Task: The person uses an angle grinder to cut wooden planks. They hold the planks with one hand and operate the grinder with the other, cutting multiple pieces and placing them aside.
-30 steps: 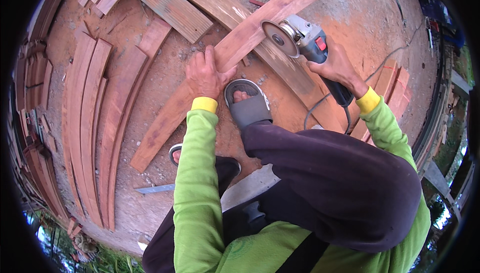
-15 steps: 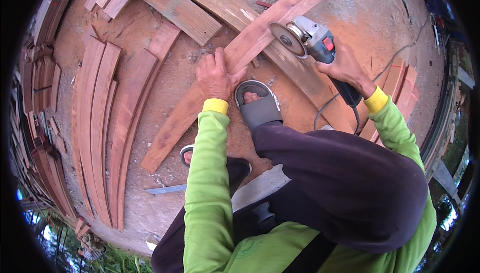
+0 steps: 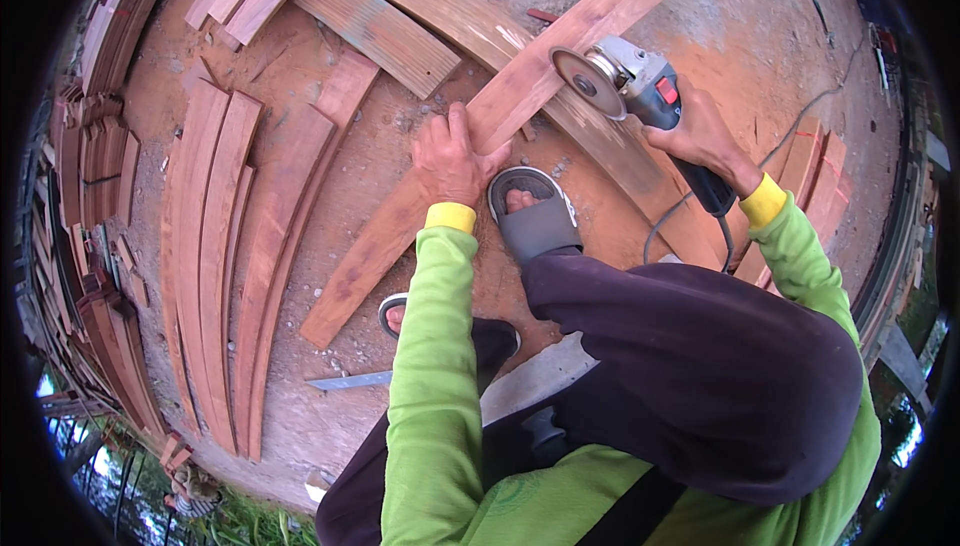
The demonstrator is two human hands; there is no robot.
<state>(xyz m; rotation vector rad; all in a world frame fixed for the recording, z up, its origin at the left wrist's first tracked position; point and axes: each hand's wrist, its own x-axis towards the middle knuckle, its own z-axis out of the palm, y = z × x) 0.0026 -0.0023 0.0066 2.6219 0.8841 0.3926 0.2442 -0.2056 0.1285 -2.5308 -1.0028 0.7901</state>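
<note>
A long reddish-brown wooden plank (image 3: 530, 81) runs slantwise from the upper right to the lower left. My left hand (image 3: 448, 158) grips it near its middle, the thumb on the right edge and the fingers over the top. In my right hand (image 3: 703, 131) is an angle grinder (image 3: 640, 74), the fingers wrapped round its dark body. Its round disc (image 3: 588, 84) is at the plank's right edge; whether it touches the wood I cannot tell. Under the plank's upper part lies another board (image 3: 610, 146), crossing it. My sandalled foot (image 3: 538, 214) stands beside the plank, close to my left hand.
Several curved planks (image 3: 212, 256) lie on the dirt at the left, with stacked wood (image 3: 100, 156) beyond. A grooved board (image 3: 380, 31) lies at the top. The grinder's cord (image 3: 672, 208) loops over the ground near more timber (image 3: 800, 171). A metal strip (image 3: 350, 381) lies below the plank.
The whole view has shifted slightly, so everything sits a little further right. My hands, the plank and the angle grinder keep nearly the same places relative to each other.
</note>
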